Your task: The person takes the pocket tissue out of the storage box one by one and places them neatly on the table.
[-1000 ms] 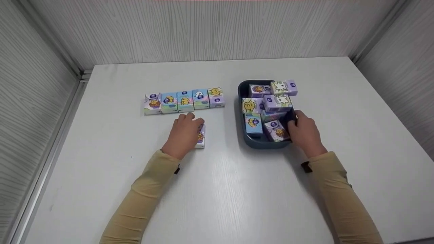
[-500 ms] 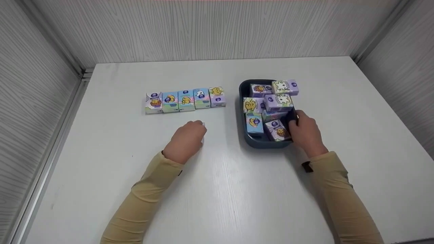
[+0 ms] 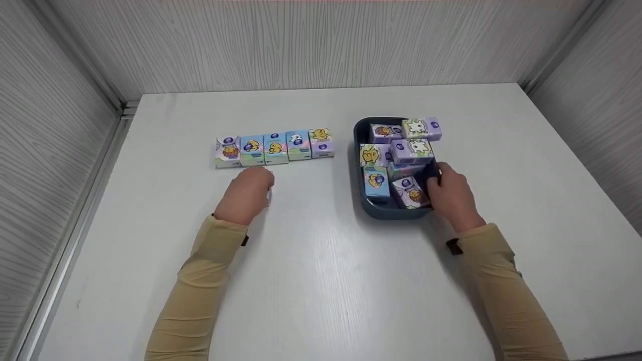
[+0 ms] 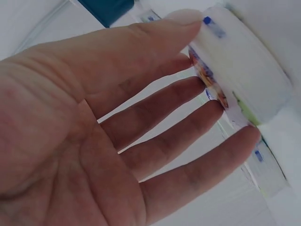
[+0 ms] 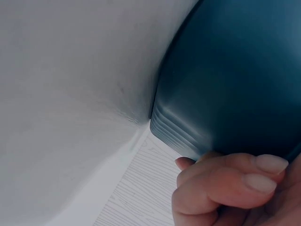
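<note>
head view: left hand's grip (image 3: 245, 195) pinches a small box (image 3: 269, 196); right hand's grip (image 3: 454, 196) clamps a blue tray (image 3: 396, 214).

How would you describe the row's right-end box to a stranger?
On the white table, left of the dark blue tray, five small boxes form a row. Take the end box nearest the tray: purple and yellow, unlike its blue neighbour.

Creased, long tan sleeves (image 3: 193, 291), each with a small black tab (image 3: 454, 246) at the cuff (image 3: 475, 231), leave the fingers (image 4: 178, 140) bare.
</note>
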`<state>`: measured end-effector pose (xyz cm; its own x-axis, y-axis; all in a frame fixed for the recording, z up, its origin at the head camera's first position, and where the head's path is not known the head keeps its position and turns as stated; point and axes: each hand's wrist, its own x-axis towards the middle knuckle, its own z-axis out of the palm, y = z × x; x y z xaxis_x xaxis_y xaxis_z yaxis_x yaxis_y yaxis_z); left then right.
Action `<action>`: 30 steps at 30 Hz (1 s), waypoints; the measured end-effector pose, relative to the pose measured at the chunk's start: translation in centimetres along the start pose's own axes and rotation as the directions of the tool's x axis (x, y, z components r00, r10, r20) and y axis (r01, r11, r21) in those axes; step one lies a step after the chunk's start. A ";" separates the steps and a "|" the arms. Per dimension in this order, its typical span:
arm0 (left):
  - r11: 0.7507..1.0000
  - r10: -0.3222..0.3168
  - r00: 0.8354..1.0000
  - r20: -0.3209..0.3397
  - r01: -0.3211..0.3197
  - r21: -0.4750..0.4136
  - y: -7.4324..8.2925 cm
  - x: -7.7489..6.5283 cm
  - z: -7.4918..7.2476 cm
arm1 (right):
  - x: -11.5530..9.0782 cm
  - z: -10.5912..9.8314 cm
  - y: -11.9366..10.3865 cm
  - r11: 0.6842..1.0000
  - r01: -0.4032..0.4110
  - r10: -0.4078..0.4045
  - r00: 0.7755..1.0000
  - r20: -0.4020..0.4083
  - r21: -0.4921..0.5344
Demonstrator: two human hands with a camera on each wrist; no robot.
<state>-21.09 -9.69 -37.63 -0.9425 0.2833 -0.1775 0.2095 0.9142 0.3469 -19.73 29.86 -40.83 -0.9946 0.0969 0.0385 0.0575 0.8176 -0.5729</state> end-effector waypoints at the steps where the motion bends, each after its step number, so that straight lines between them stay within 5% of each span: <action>1: 1.000 -0.022 1.000 0.004 0.022 -0.019 -0.4 0.0 -0.2 | 0.0 0.0 0.0 1.000 0.001 -0.001 1.000 -0.001 0.001; 13: 0.991 -0.111 0.991 -0.081 0.104 -0.088 -4.3 -0.8 -1.9 | 0.0 0.1 0.0 1.000 0.010 -0.010 1.000 -0.001 -0.008; 21: 0.984 -0.159 0.986 -0.046 0.155 -0.092 -5.1 -0.4 -2.4 | 0.1 0.0 0.0 1.000 -0.004 0.004 1.000 0.004 -0.009; 30: 0.988 -0.143 0.987 -0.076 0.139 -0.065 -5.1 -0.1 -2.3 | 0.1 0.1 0.0 1.000 -0.011 0.011 1.000 0.003 -0.008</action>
<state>-22.69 -15.05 -37.30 -0.9798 0.1266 -0.1550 0.0596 0.9240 0.3778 -19.83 29.79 -40.88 -0.9941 0.1046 0.0298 0.0695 0.8212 -0.5663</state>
